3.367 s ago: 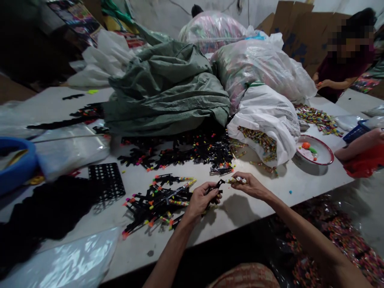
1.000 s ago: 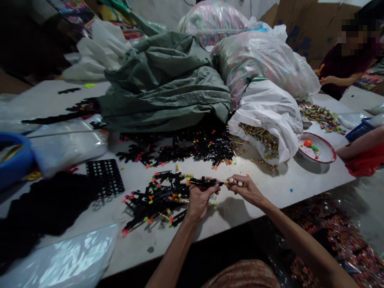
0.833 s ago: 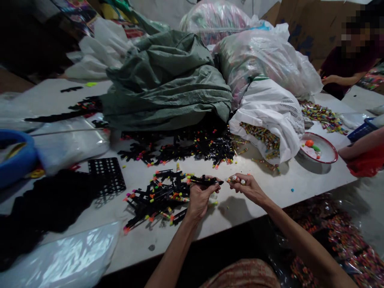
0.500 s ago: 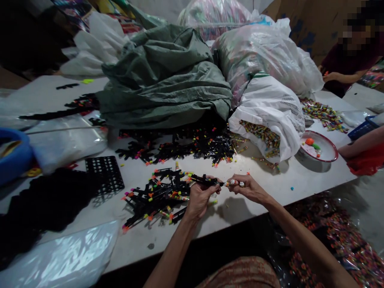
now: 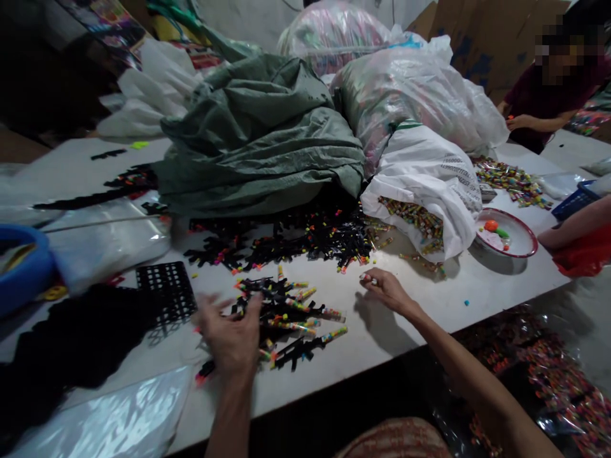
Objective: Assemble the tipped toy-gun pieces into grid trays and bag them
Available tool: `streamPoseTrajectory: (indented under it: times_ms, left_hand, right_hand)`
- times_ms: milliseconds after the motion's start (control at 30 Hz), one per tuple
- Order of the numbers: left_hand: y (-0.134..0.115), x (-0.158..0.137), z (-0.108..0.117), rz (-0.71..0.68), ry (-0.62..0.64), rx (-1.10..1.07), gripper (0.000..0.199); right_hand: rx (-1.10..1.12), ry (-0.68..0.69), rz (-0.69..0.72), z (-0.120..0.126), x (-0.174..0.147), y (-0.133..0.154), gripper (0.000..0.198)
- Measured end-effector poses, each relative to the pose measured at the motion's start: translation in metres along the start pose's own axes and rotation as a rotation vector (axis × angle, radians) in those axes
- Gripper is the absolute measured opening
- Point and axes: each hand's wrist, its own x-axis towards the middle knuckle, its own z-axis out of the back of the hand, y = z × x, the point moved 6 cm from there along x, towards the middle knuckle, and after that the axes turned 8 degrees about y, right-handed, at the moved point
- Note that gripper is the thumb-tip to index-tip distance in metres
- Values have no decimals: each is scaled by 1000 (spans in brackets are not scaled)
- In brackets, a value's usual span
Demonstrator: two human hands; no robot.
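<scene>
Holding empty-looking left fingers (image 5: 254, 312) wide over toy guns (image 5: 298, 351), pinching tubes (image 5: 366, 277) in right fingers (image 5: 381, 275), risking snags where guns overlap.

Pile of black plastic toy guns (image 5: 281, 312) on flat white table (image 5: 429, 312), clock centre. Left hand (image 5: 231, 331) over its 9 o'clock side; right hand (image 5: 386, 290) at 3, white-ended tube-shaped pieces (image 5: 366, 278) in it. At 12, heap of black plastic pieces (image 5: 286, 247), grey-green cloth sack (image 5: 262, 140) behind. At 2, white plastic sack (image 5: 429, 165); red-rimmed white round bowl (image 5: 522, 238) at its 4. Black rectangular plastic grid (image 5: 165, 287) at 9
</scene>
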Motion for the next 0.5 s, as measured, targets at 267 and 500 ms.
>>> streamPoseTrajectory:
  times_ms: [267, 500]
  left_hand:
    - [-56, 0, -191, -441, 572, 463, 28]
    - [-57, 14, -235, -400, 598, 447, 38]
  right_hand:
    - [485, 20, -218, 3, -3, -37, 30]
    - [597, 6, -283, 18, -15, -36, 39]
